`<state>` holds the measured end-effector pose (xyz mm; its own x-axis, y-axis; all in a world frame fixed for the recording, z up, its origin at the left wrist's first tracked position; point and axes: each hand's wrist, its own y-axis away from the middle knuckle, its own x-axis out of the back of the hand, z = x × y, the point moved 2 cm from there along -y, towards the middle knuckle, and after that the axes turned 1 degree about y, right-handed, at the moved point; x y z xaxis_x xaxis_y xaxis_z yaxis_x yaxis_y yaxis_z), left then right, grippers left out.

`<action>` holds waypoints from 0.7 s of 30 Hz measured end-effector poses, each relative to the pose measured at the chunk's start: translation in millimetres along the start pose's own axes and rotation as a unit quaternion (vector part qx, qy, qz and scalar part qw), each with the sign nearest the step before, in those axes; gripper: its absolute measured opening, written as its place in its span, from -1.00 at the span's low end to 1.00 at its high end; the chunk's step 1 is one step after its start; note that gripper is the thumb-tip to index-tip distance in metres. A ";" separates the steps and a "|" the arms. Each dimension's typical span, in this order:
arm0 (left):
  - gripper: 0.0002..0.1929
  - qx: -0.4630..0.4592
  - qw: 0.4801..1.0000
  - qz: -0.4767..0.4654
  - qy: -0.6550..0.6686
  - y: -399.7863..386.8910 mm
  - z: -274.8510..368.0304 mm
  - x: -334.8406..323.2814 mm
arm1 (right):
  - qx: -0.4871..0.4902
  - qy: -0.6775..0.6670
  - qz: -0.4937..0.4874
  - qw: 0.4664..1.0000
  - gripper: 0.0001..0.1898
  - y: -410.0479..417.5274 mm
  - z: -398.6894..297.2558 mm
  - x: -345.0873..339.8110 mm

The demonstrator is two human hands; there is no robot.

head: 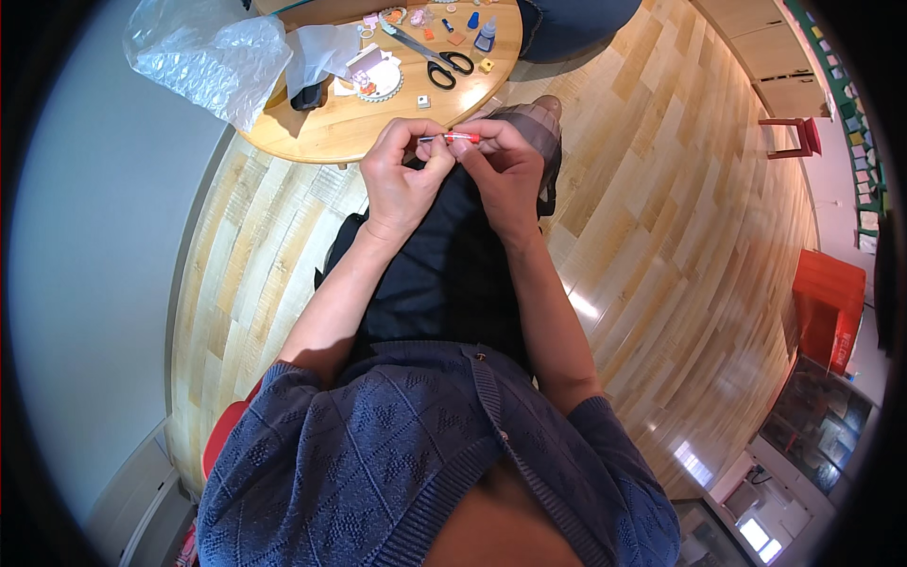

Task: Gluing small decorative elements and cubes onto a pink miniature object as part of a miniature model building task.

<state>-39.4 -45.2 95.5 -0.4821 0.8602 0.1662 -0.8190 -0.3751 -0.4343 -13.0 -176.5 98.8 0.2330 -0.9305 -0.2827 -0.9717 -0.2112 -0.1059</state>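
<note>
Between my hands, above my lap, is a small red tube-like piece (463, 137) with a thin dark part at its left end. My right hand (502, 159) grips the red piece between thumb and fingers. My left hand (407, 166) pinches the thin dark end. Beyond them on the round wooden table (319, 138) lie black-handled scissors (443, 62), a small white cube (424, 101), a yellow cube (486, 66) and a small bottle with a pale nozzle (486, 35). Further left lies a white scallop-edged disc (386, 79) with small decorations on it.
Bubble wrap (212, 60) hangs over the table's left edge near the wall, beside a thin translucent bag (319, 53) and a black object (307, 98). A dark blue rounded seat (577, 25) stands behind the table. A red stool (806, 137) is far right.
</note>
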 end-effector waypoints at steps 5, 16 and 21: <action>-0.93 0.152 0.975 -0.022 0.159 2.3 3.5 -3.3 | -0.011 -0.017 0.003 1.000 -0.84 -1.8 -1.2 1.5; -0.91 0.215 0.942 -0.047 0.255 -0.8 21.6 -3.6 | -0.046 -0.124 -0.029 0.991 -0.81 -5.4 -2.4 11.0; -0.91 0.240 0.934 -0.056 0.258 -1.6 19.7 -3.8 | -0.050 -0.141 -0.037 0.988 -0.81 -5.9 -2.2 13.3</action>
<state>-42.3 -54.7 113.1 -0.2725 0.9088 -0.3161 -0.9601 -0.2783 0.0273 -4.2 -188.3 97.7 0.2910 -0.7938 -0.5341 -0.9475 -0.3165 -0.0458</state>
